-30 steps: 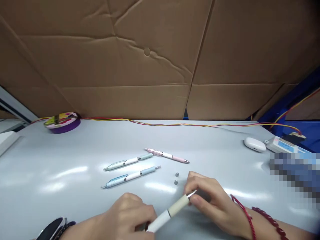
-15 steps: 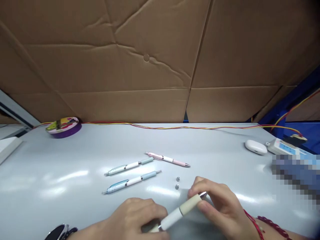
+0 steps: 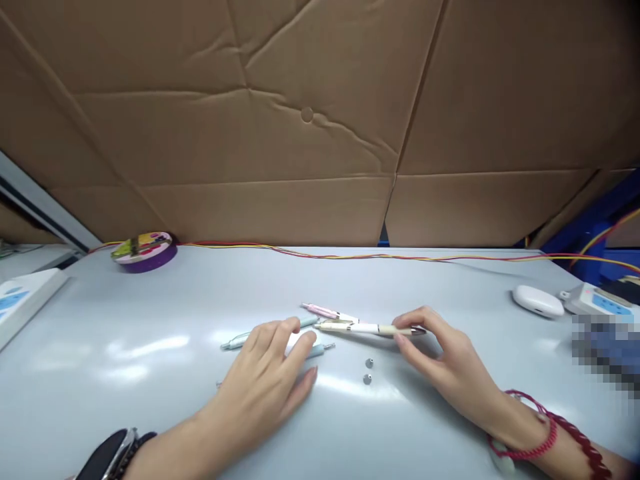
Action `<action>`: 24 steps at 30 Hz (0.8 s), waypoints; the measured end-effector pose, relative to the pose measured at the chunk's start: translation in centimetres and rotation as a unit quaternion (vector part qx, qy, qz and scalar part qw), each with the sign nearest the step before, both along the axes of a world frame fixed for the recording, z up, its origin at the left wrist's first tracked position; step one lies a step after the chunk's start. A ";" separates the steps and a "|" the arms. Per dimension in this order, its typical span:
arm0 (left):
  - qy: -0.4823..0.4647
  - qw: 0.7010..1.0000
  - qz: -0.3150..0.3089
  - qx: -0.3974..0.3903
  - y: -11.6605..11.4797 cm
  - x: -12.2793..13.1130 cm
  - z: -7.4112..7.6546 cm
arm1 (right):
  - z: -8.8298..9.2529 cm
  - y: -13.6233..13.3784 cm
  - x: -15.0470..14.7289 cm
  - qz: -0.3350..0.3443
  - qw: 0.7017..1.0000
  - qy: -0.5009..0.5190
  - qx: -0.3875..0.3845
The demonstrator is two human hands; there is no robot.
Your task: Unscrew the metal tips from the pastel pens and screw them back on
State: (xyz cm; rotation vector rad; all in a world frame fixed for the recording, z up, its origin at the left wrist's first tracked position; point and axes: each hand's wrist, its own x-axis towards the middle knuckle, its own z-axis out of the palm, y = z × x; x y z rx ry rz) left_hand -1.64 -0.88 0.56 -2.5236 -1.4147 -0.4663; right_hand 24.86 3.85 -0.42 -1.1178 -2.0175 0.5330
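My right hand (image 3: 440, 353) pinches the tip end of a beige and white pen (image 3: 365, 328), which lies just above the table beside a pink pen (image 3: 325, 311). My left hand (image 3: 270, 380) rests flat with fingers stretched over a green pen (image 3: 240, 340) and a blue pen (image 3: 323, 348), both partly hidden beneath it. Two small grey pen tips (image 3: 369, 371) lie on the table between my hands.
A grey table (image 3: 150, 320) backed by cardboard sheets (image 3: 300, 133). A purple tape roll (image 3: 145, 250) sits at the back left, a white box (image 3: 25, 300) at the left edge. A white earbud case (image 3: 537, 300) and power strip (image 3: 597, 303) lie right. Red-yellow wires (image 3: 350, 255) run along the back.
My right hand carried the beige pen forward from near my body to beside the pink pen. My left hand let go of it and moved onto the green and blue pens.
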 end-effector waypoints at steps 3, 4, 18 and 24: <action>0.045 0.995 0.049 -0.073 0.3 -0.2 -0.1 | -0.2 0.2 -0.1 0.026 0.998 -0.059 -0.020; 0.046 0.992 0.060 -0.102 0.3 -0.2 0.0 | -0.3 0.3 -0.1 0.034 0.997 -0.072 -0.017; -0.094 0.977 -0.071 -0.180 -0.5 0.4 -0.4 | 0.3 -1.0 -0.7 0.168 0.977 -0.091 0.094; -0.118 0.968 -0.116 -0.189 -0.5 0.5 -0.2 | 0.9 -3.1 -1.4 0.190 0.981 0.035 0.017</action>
